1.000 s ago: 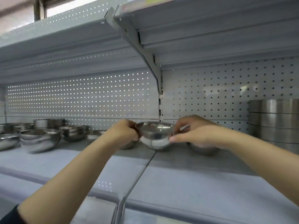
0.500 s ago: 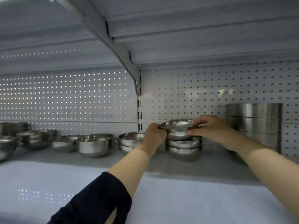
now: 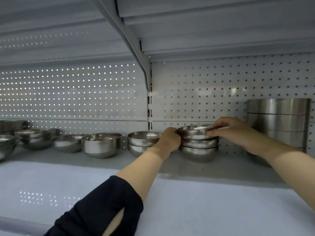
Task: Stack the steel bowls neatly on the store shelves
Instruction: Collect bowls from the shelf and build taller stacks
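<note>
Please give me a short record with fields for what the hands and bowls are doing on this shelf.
left hand: grips the top bowl's left rim
right hand: pinches its right rim
top bowl: sits on a stack of two bowls
neighbouring stack: two bowls, just left of the left hand
tall tins: stacked at far right
shelf: grey, pegboard back

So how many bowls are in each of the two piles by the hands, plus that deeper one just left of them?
Bowls in the right pile, counting the top bowl: 3
Bowls in the left pile: 2
Deeper bowl: 1
Total: 6
</note>
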`<action>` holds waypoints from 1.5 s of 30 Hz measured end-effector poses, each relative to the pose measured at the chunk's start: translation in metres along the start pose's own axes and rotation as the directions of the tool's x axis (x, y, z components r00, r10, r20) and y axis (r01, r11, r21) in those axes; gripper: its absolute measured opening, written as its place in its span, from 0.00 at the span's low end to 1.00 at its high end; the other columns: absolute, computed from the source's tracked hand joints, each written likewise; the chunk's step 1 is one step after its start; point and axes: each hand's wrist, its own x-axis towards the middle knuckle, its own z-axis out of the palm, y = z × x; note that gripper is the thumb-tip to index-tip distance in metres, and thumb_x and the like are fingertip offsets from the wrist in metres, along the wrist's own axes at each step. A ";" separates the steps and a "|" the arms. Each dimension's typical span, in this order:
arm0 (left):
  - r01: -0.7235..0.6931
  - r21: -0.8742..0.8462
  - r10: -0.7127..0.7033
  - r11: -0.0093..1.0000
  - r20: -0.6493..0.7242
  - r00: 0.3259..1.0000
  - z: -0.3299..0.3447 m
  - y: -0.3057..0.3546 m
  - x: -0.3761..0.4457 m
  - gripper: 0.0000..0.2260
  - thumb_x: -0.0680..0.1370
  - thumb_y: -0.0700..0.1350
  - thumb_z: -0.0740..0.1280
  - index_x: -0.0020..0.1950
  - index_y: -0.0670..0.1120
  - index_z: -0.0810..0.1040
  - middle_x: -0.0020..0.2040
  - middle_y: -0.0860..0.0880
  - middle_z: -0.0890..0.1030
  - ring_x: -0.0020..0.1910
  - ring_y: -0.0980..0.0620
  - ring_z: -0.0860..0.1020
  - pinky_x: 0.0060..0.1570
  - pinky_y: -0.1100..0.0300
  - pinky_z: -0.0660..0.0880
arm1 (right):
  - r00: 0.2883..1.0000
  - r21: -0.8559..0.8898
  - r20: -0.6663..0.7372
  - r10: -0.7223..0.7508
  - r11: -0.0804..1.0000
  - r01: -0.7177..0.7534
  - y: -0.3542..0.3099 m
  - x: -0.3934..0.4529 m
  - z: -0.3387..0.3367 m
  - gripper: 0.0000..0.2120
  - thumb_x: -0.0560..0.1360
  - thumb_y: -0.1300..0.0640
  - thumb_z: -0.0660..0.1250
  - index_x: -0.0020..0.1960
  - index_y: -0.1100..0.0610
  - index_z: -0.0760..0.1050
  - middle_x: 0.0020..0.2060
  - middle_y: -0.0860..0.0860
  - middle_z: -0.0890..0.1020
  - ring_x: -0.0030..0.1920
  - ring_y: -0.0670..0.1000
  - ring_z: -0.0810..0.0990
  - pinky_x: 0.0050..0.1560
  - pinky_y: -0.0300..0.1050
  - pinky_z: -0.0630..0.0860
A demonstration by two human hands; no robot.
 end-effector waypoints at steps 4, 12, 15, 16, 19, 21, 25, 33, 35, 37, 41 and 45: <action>-0.015 -0.005 0.015 1.000 0.013 1.000 0.001 -0.001 -0.001 0.17 0.77 0.32 0.51 0.54 0.39 0.79 0.50 0.43 0.79 0.47 0.48 0.73 0.46 0.61 0.67 | 1.000 -0.037 0.029 0.003 0.999 -0.001 0.002 -0.001 0.002 0.11 0.68 0.51 0.74 0.47 0.52 0.79 0.49 0.50 0.80 0.49 0.47 0.76 0.42 0.39 0.69; -0.026 -0.075 0.027 0.997 0.008 1.000 0.002 -0.004 -0.002 0.19 0.75 0.30 0.50 0.58 0.38 0.77 0.58 0.42 0.78 0.53 0.47 0.73 0.53 0.61 0.67 | 0.999 -0.055 0.034 0.006 0.998 -0.004 0.002 -0.003 0.002 0.13 0.67 0.49 0.74 0.48 0.52 0.78 0.49 0.51 0.79 0.50 0.49 0.76 0.48 0.43 0.71; -0.029 -0.104 0.028 0.994 -0.006 1.000 0.001 -0.004 -0.003 0.18 0.76 0.30 0.50 0.58 0.37 0.76 0.58 0.41 0.78 0.52 0.47 0.73 0.52 0.62 0.66 | 1.000 -0.060 0.025 -0.001 0.998 0.002 0.003 -0.005 0.005 0.17 0.63 0.49 0.77 0.48 0.53 0.78 0.48 0.50 0.80 0.50 0.49 0.78 0.51 0.45 0.73; -0.031 -0.118 0.030 0.993 -0.006 1.000 0.001 -0.003 -0.003 0.18 0.77 0.30 0.50 0.57 0.38 0.76 0.56 0.42 0.78 0.51 0.47 0.73 0.51 0.63 0.66 | 1.000 -0.064 0.018 -0.002 0.998 0.003 0.003 -0.006 0.006 0.17 0.62 0.49 0.78 0.47 0.53 0.78 0.47 0.50 0.81 0.49 0.49 0.78 0.51 0.45 0.73; -0.045 -0.141 0.044 0.989 -0.011 0.999 0.001 -0.001 -0.004 0.17 0.76 0.30 0.51 0.50 0.43 0.76 0.48 0.46 0.78 0.48 0.49 0.72 0.43 0.65 0.66 | 1.000 -0.071 0.004 -0.001 0.997 0.002 0.004 -0.006 0.008 0.18 0.61 0.48 0.78 0.47 0.51 0.78 0.47 0.48 0.81 0.49 0.48 0.78 0.49 0.45 0.74; -0.041 -0.139 0.039 0.990 -0.015 0.999 0.002 0.000 -0.004 0.17 0.77 0.30 0.51 0.54 0.43 0.77 0.49 0.47 0.77 0.49 0.50 0.71 0.49 0.64 0.65 | 1.000 -0.066 -0.002 0.000 0.998 0.000 0.005 -0.005 0.008 0.18 0.61 0.47 0.78 0.46 0.51 0.78 0.46 0.48 0.81 0.49 0.48 0.78 0.50 0.45 0.74; -0.029 -0.106 0.030 0.994 0.008 1.000 0.001 0.000 -0.005 0.15 0.76 0.30 0.51 0.48 0.43 0.75 0.41 0.49 0.74 0.45 0.50 0.70 0.43 0.64 0.64 | 1.000 -0.059 -0.001 0.001 0.998 -0.001 0.004 -0.004 0.010 0.17 0.61 0.46 0.78 0.45 0.52 0.79 0.45 0.49 0.81 0.47 0.47 0.78 0.46 0.42 0.73; -0.016 -0.081 0.017 0.997 0.004 1.000 -0.002 0.004 -0.012 0.16 0.76 0.30 0.51 0.50 0.42 0.75 0.51 0.42 0.78 0.47 0.49 0.71 0.49 0.62 0.64 | 1.000 -0.114 0.016 -0.011 0.993 0.013 0.005 -0.003 0.009 0.20 0.61 0.43 0.77 0.47 0.50 0.77 0.46 0.46 0.79 0.47 0.45 0.76 0.41 0.39 0.70; -0.024 -0.020 0.023 1.000 -0.011 1.000 -0.004 0.008 -0.018 0.16 0.76 0.31 0.52 0.57 0.39 0.75 0.58 0.40 0.78 0.50 0.48 0.73 0.50 0.61 0.68 | 1.000 -0.183 -0.003 -0.022 0.983 0.022 0.002 -0.001 0.009 0.20 0.62 0.41 0.76 0.47 0.49 0.76 0.45 0.45 0.77 0.45 0.43 0.74 0.39 0.39 0.69; -0.024 0.060 0.025 0.998 -0.031 0.999 -0.011 0.015 -0.022 0.18 0.77 0.32 0.52 0.64 0.36 0.71 0.65 0.39 0.74 0.60 0.43 0.73 0.59 0.56 0.71 | 0.999 -0.244 -0.028 -0.040 0.969 0.032 -0.003 0.000 0.009 0.20 0.63 0.38 0.74 0.48 0.48 0.75 0.46 0.44 0.77 0.45 0.44 0.74 0.39 0.39 0.69; -0.092 0.098 0.093 0.991 -0.008 0.996 -0.042 0.035 -0.039 0.16 0.78 0.34 0.57 0.65 0.36 0.73 0.64 0.37 0.75 0.64 0.40 0.74 0.64 0.51 0.72 | 0.992 -0.353 -0.049 -0.114 0.931 0.090 -0.016 -0.005 0.008 0.21 0.65 0.36 0.71 0.51 0.47 0.73 0.50 0.45 0.75 0.51 0.47 0.72 0.41 0.40 0.66; -0.132 0.177 0.126 0.975 0.045 0.991 -0.099 0.025 -0.072 0.15 0.77 0.35 0.61 0.63 0.40 0.76 0.61 0.41 0.78 0.57 0.46 0.77 0.55 0.58 0.75 | 0.975 -0.323 -0.067 -0.213 0.929 0.181 -0.052 -0.018 0.008 0.12 0.68 0.39 0.69 0.47 0.42 0.73 0.51 0.40 0.75 0.52 0.43 0.73 0.49 0.42 0.66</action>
